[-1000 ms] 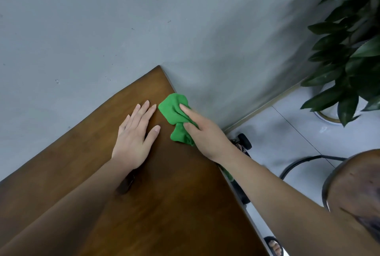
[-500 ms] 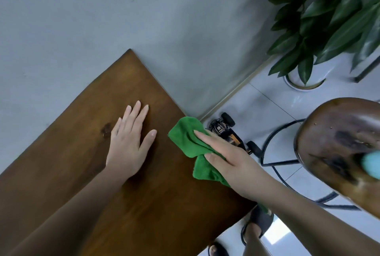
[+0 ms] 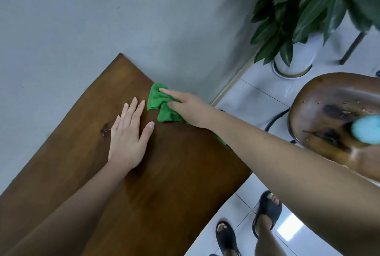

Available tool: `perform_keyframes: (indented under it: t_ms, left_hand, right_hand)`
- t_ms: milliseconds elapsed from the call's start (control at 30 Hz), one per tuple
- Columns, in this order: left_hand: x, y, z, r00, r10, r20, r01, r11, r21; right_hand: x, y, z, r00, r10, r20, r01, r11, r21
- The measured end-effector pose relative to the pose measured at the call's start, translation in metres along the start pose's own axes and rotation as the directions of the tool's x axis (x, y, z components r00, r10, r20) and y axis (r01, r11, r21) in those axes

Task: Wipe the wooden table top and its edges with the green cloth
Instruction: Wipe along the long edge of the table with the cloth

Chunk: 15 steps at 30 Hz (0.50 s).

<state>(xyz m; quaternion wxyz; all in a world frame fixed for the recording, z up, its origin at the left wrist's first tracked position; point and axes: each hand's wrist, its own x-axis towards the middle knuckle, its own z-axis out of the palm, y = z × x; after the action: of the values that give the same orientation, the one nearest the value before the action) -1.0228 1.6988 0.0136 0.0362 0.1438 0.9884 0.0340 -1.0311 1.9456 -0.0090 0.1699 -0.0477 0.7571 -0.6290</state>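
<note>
While my left hand (image 3: 128, 139) lies flat on the wooden table top (image 3: 172, 183), fingers spread and palm down, my right hand (image 3: 190, 111) presses the green cloth (image 3: 159, 103) against the table's right edge, near the far corner by the grey wall (image 3: 102, 19). The cloth is bunched under my right fingers (image 3: 168, 92), the index stretched forward over it and the others curled into the folds; part of it seems to hang over the edge below my wrist, though my forearm hides most of that. My left thumb sits just beside the cloth, not touching. To the right stands a dark wooden stool (image 3: 333, 116), a potted plant (image 3: 312, 9) behind it, and my sandalled feet (image 3: 267, 212) on the tiled floor.
</note>
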Motion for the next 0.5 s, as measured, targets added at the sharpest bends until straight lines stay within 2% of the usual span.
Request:
perform_keyframes:
  t_ms: [200,300,500]
  left_hand:
    - [-0.002,0.001,0.000,1.000,0.022,-0.012,-0.022,1.000,-0.021]
    - [-0.002,0.002,-0.001,0.999,0.050,-0.012,-0.050,0.998,-0.034]
    - [-0.006,0.008,-0.003,0.994,0.112,0.008,-0.112,0.993,-0.033]
  right_hand:
    - [-0.086,0.029,-0.007,1.000,0.015,-0.011,-0.014,0.996,0.090]
    - [-0.128,0.042,-0.010,0.998,0.053,-0.029,-0.046,0.978,0.205]
    - [-0.196,0.063,0.006,0.976,0.136,-0.170,-0.054,0.907,0.418]
